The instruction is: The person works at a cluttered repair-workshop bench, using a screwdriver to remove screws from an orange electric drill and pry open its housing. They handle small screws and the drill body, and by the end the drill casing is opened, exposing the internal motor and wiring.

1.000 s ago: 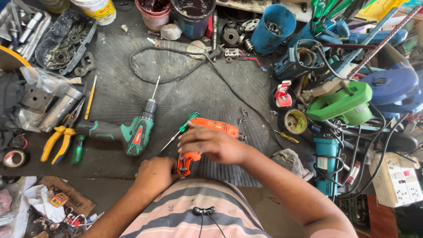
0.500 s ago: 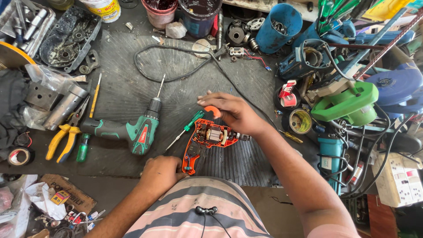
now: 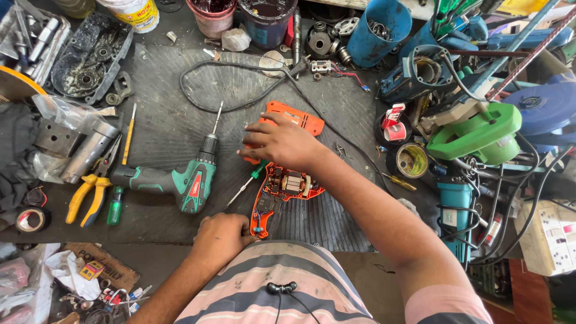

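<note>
A: What is hard to make out here?

B: The right hand [image 3: 281, 143] lies flat, fingers spread, over the near edge of the orange cover [image 3: 295, 117], so where the cover ends is hidden. The left hand [image 3: 223, 235] is curled at the grip end of the open drill body [image 3: 282, 193]; its fingertips are tucked under, so I cannot tell for sure whether it grips the handle or only steadies it. Probably it grips. A green-handled screwdriver [image 3: 247, 182] pokes out from under the right hand towards 8 o'clock.

A: And the containers?

B: At 12 o'clock a pink bucket [image 3: 211, 14] and a dark bucket [image 3: 266, 18], both cut off by the top edge, hold dark liquid. The blue tub [image 3: 379, 25] at 1 o'clock lies tilted with small metal parts inside. A small round tin [image 3: 411, 159] at 3 o'clock of the drill holds something yellowish, too small to name.

A: Where is the drill itself?

B: In the middle of the black rubber mat [image 3: 168, 114], motor windings showing. The cover lies at 12 o'clock of it, touching or nearly so. The green cordless drill [image 3: 180, 179] rests at 9 o'clock, apart.

A: What has changed?

B: Half a second ago the right hand was on the open body. Now it has moved up, with the cover under it further from the body.
</note>
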